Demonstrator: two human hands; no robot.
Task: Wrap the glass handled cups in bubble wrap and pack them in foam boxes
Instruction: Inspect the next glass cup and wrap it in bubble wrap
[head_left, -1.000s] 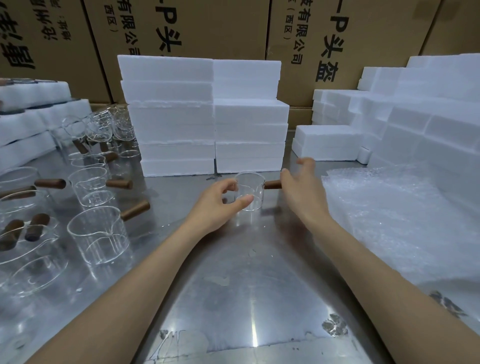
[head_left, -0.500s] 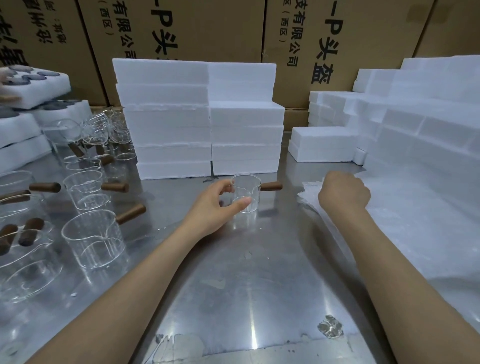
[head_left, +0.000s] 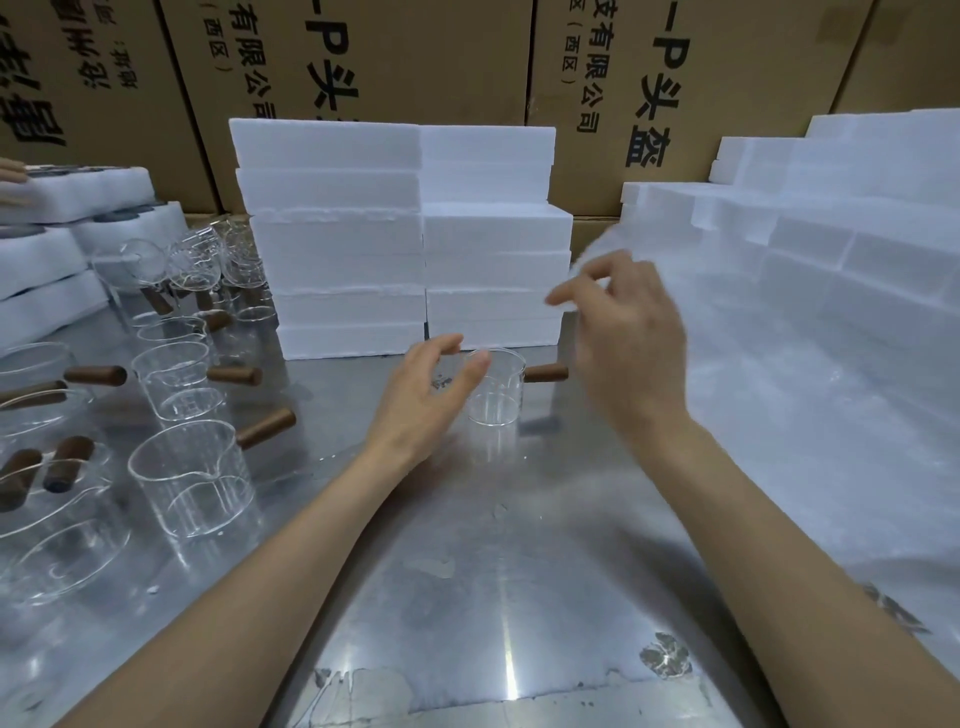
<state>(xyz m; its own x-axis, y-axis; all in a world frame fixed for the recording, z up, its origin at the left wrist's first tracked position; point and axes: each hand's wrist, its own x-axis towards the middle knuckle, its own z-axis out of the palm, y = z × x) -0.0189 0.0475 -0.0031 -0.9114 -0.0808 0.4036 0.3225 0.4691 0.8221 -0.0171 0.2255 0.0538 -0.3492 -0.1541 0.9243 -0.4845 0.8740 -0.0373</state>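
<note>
A small glass cup (head_left: 496, 395) with a brown wooden handle (head_left: 545, 372) stands upright on the steel table (head_left: 467, 571), in front of two stacks of white foam boxes (head_left: 405, 239). My left hand (head_left: 423, 397) hovers just left of the cup with its fingers loosely spread, and holds nothing. My right hand (head_left: 628, 338) is raised above and right of the cup. It pinches the corner of a bubble wrap sheet (head_left: 737, 332), lifted off the pile on the right and blurred by motion.
Several more glass cups with wooden handles (head_left: 192, 478) crowd the table's left side. Foam trays (head_left: 67, 208) are stacked at far left, where another person's fingers show. More foam boxes (head_left: 831, 197) rise at right; cardboard cartons (head_left: 415, 62) line the back.
My right hand went from the cup's handle to the bubble wrap pile, gripped a sheet and lifted it up and leftwards. My left hand let go of the cup and opened beside it.
</note>
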